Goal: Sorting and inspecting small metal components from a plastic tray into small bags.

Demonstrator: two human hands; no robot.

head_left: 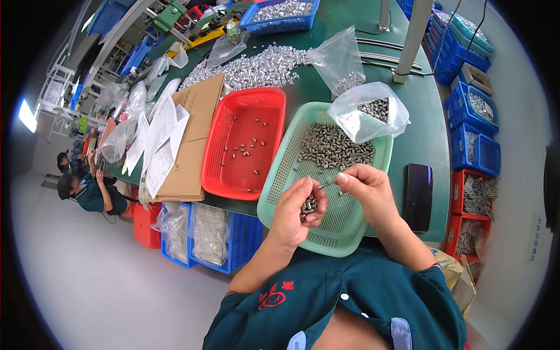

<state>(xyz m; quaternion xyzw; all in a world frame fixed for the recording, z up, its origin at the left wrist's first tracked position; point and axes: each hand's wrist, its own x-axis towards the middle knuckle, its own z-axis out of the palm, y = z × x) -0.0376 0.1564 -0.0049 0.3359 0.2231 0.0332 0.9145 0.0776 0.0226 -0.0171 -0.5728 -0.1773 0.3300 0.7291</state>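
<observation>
My left hand (296,213) is curled around a handful of small metal fittings (309,206), its thumb and forefinger raised. In my right hand (367,189), thumb and forefinger pinch a thin metal rod (328,184), whose other end meets my left fingertips. Whether a fitting sits on that end is too small to tell. Both hands are above a pale green perforated basket (274,175). Toward its far end lies a heap of the same dark metal fittings (335,146). A clear plastic bag (356,125) with more fittings rests over its far right corner.
Left of the green basket stands a red basket (245,122) with several scattered fittings. Beyond are a pile of shiny metal parts (251,67), cardboard (192,140) and papers (160,146). A black phone (418,198) lies at right, near a metal post (414,41). Two people are at far left.
</observation>
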